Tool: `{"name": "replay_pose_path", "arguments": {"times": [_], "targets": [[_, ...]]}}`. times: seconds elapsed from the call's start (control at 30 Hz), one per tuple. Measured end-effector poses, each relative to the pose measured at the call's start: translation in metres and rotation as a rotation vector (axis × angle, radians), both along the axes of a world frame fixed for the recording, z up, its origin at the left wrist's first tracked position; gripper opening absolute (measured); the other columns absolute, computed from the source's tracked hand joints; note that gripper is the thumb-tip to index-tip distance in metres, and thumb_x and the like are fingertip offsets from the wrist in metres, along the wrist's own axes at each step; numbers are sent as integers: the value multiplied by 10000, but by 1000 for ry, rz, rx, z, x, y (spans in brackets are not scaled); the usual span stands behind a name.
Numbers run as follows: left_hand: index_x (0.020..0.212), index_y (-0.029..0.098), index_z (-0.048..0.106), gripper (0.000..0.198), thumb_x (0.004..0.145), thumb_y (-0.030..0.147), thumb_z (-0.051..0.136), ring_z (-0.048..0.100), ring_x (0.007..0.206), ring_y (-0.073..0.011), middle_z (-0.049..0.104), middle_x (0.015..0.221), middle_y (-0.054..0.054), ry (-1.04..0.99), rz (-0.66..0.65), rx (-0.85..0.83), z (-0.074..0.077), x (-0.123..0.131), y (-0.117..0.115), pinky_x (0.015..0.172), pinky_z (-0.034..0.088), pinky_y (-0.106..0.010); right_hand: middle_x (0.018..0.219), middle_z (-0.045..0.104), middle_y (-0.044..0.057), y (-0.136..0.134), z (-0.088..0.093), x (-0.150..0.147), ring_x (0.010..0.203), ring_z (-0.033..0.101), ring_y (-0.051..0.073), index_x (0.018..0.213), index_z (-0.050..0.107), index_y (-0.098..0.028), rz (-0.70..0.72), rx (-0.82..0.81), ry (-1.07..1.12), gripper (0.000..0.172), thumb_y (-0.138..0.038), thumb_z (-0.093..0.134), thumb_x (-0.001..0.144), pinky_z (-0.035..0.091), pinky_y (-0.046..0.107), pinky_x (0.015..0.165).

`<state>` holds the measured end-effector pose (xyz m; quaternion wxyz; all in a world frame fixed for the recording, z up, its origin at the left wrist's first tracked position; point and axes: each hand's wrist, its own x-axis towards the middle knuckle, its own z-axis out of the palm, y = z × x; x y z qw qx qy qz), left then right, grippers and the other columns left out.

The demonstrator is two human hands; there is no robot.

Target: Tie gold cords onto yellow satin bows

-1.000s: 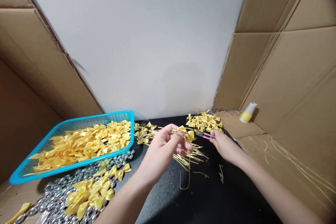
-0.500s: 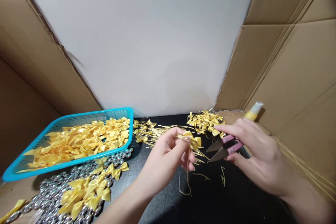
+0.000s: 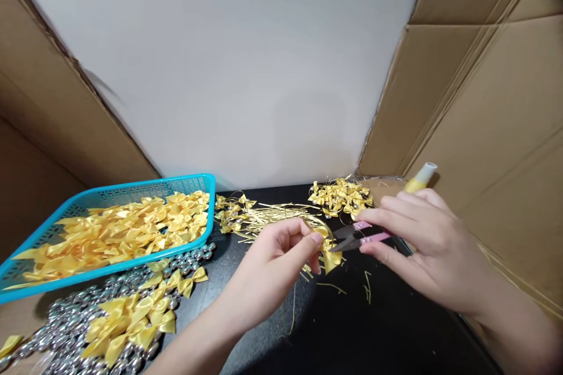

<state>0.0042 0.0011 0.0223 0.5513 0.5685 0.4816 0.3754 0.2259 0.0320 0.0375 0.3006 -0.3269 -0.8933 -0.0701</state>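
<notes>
Just right of center, low in the frame, I've got the yellow bow (image 3: 332,258) pinched between the thumb and fingers of the left hand (image 3: 277,272), with a gold strip (image 3: 323,224) arching over it. Right hand (image 3: 433,252) comes from the lower right and grips pink-handled snips (image 3: 369,234), thumb below, fingers above. Blades are spread a little and point left, tips right at the bow (contact or just short of it, I can't tell from my end).

Behind the left hand I log a scatter of gold strips (image 3: 272,212) on the black bench (image 3: 373,334), a small bow cluster (image 3: 233,214) at its left end, and a bigger bow pile (image 3: 341,196) to the right, near the white panel (image 3: 246,58). Loose scrap (image 3: 368,288) lies below the snips.

Left side of the frame: blue basket (image 3: 212,202) with a heap of yellow bows (image 3: 141,222) inside; silver beads (image 3: 65,322) in front of it at lower left, more bows (image 3: 127,322) on top. Center right, a yellow-and-white cone (image 3: 424,176) shows partly behind the right hand, cardboard (image 3: 497,99) beyond it.
</notes>
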Motion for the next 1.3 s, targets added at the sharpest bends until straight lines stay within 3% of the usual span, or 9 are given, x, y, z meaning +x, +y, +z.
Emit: {"name": "replay_pose_path", "arguments": {"times": [0.23, 0.43, 0.6, 0.77, 0.83, 1.0, 1.3], "targets": [[649, 168, 591, 362, 890, 424, 501, 333, 530, -90, 506, 580, 34, 80, 4, 41, -1, -1, 1, 499, 256, -224, 732, 625, -6, 5, 5, 8, 654, 532, 168, 917, 599, -227, 7, -20, 6, 176, -392, 537, 917, 307, 346, 712], [700, 176, 654, 314, 893, 367, 497, 510, 669, -129, 621, 692, -1, 98, -6, 100, -1, 0, 1, 613, 373, -236, 757, 646, -16, 13, 4, 12, 647, 550, 160, 915, 606, -234, 21, -98, 6, 150, -374, 553, 905, 307, 345, 720], [690, 180, 686, 306, 897, 288, 488, 540, 642, -121, 627, 643, 14, 78, -63, 91, 4, 2, 0, 640, 405, -230, 694, 612, -30, 5, 1, 2, 632, 523, 156, 881, 617, -230, 32, -115, -6, 149, -374, 577, 887, 284, 343, 715], [942, 197, 667, 173, 877, 214, 507, 639, 834, -162, 710, 833, -6, -43, -103, 0, -1, 1, 1, 779, 457, -276, 648, 583, -43, 1, 1, 1, 602, 499, 136, 888, 626, -216, 65, -88, -25, 130, -342, 625, 857, 272, 335, 704], [1038, 209, 622, 203, 860, 197, 525, 648, 871, -186, 717, 862, -13, -47, -88, -29, -5, -1, 1, 797, 466, -314, 633, 572, -50, -1, 2, 2, 589, 485, 128, 888, 628, -217, 62, -93, -43, 114, -324, 634, 849, 268, 333, 703], [1106, 208, 572, 280, 831, 246, 601, 652, 883, -215, 704, 900, -40, -37, -93, -48, -6, -4, 0, 780, 479, -347, 610, 549, -56, -4, 2, 2, 572, 460, 123, 855, 627, -217, 55, -118, -82, 79, -295, 619, 851, 258, 329, 692], [1100, 202, 557, 312, 793, 191, 612, 643, 824, -188, 664, 902, -37, 0, -106, -4, -7, -5, -2, 690, 477, -299, 595, 545, -47, -4, 4, 1, 555, 440, 125, 814, 630, -210, 29, -142, -125, 112, -311, 606, 856, 252, 334, 697]]}}
